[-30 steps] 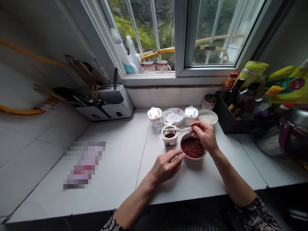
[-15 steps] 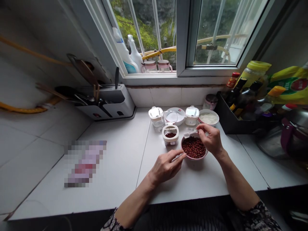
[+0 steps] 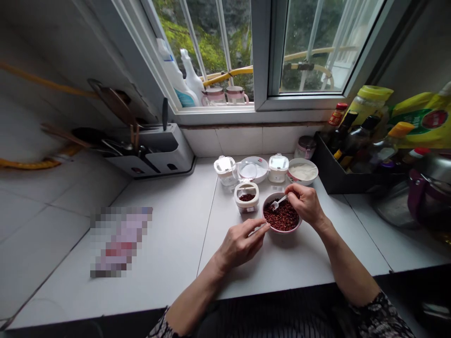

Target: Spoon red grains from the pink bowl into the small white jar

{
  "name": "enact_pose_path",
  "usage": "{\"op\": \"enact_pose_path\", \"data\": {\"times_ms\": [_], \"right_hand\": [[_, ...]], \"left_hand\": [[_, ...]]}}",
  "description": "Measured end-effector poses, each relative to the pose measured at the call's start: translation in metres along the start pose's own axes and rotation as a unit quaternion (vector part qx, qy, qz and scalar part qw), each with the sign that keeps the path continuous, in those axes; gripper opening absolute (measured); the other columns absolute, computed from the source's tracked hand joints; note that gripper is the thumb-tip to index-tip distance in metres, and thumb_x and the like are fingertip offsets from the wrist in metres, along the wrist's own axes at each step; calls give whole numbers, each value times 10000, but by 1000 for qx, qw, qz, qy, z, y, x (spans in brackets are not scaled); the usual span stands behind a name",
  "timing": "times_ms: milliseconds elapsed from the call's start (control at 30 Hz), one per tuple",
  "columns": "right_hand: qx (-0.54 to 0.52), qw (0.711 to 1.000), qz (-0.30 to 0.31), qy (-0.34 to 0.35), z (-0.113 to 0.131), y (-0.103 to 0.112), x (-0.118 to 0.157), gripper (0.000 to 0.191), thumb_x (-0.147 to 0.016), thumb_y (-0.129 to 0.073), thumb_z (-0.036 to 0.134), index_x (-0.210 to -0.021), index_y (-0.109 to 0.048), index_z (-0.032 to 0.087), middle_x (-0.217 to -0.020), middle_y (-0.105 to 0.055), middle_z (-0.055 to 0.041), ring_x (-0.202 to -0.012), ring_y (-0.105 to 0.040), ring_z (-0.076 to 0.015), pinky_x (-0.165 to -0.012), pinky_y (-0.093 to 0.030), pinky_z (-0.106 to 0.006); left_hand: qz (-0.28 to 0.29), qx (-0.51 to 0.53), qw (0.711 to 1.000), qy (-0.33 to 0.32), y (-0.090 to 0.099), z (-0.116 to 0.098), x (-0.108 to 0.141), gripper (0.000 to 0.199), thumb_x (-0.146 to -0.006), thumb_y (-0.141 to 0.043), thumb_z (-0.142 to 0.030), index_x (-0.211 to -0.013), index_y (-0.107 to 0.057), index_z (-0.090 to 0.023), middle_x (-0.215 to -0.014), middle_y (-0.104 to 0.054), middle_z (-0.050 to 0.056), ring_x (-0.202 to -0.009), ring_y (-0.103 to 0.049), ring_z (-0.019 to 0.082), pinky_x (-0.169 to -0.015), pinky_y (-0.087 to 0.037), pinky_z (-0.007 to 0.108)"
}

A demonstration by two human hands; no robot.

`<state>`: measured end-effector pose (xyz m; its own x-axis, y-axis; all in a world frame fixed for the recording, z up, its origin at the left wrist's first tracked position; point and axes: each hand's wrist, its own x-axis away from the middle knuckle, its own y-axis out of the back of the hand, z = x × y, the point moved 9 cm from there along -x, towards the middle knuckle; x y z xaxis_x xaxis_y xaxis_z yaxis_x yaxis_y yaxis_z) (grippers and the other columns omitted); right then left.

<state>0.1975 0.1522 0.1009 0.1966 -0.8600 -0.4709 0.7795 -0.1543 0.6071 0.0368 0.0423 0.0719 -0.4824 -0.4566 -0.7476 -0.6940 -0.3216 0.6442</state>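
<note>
Pinched in my right hand (image 3: 306, 205) is a small white plastic spoon (image 3: 281, 202). Its scoop end dips into dark red dried bits, perhaps Sichuan peppercorns (image 3: 283, 218), that fill a pink-rimmed bowl (image 3: 282, 231). My left hand (image 3: 244, 241) has its fingers stretched out, their tips touching the bowl's near left rim; its thumb is hidden. Left of the bowl stands a small clear seasoning jar (image 3: 246, 205) with its lid raised, holding some of the same red bits.
Behind are two lidded jars, one on the left (image 3: 224, 170) and one on the right (image 3: 278, 168), a plate of white powder (image 3: 254, 170) and a bowl of white grains (image 3: 302, 172). A utensil holder (image 3: 155, 150) stands left, a black bottle box (image 3: 347, 180) right. A blurred packet (image 3: 121, 241) lies left.
The spoon has gone down from the bowl's far rim into the red bits, its scoop end lower and turned. My left hand stays at the rim. The view has shifted slightly.
</note>
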Motion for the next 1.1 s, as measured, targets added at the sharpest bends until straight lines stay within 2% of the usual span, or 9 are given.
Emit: {"op": "enact_pose_path", "data": {"times_ms": [433, 667, 867, 1100], "right_hand": [[-29, 999, 15, -13, -4, -4, 0, 195, -768, -457, 197, -693, -637, 201, -572, -609, 6, -541, -549, -144, -582, -415, -259], [-88, 994, 16, -58, -12, -5, 0, 172, -732, -471, 224, -686, -634, 198, -545, -574, 18, -524, -516, -134, -547, -401, -250], [-174, 977, 10, -121, -26, -6, 0, 153, -710, -494, 244, -692, -635, 187, -528, -574, 20, -498, -519, -129, -533, -421, -249], [-189, 971, 9, -143, -28, -8, 1, 148, -680, -505, 252, -669, -637, 186, -520, -577, 18, -498, -523, -126, -517, -418, -246]], "left_hand": [[-1, 3, 1000, 2, 0, 0, 0, 275, -947, -509, -95, -1203, -593, -150, -1064, -694, 121, -863, -700, 157, -708, -606, 262], [0, -3, 1000, -1, 0, 0, 0, 268, -953, -504, -109, -1202, -594, -150, -1062, -693, 122, -864, -701, 161, -700, -607, 264], [1, -3, 1000, 2, 0, 0, 0, 284, -940, -514, -95, -1204, -600, -153, -1065, -691, 119, -869, -698, 158, -705, -604, 258], [0, 3, 1000, 5, 0, 1, 1, 298, -939, -516, -95, -1219, -595, -162, -1071, -691, 117, -869, -697, 157, -701, -606, 259]]}}
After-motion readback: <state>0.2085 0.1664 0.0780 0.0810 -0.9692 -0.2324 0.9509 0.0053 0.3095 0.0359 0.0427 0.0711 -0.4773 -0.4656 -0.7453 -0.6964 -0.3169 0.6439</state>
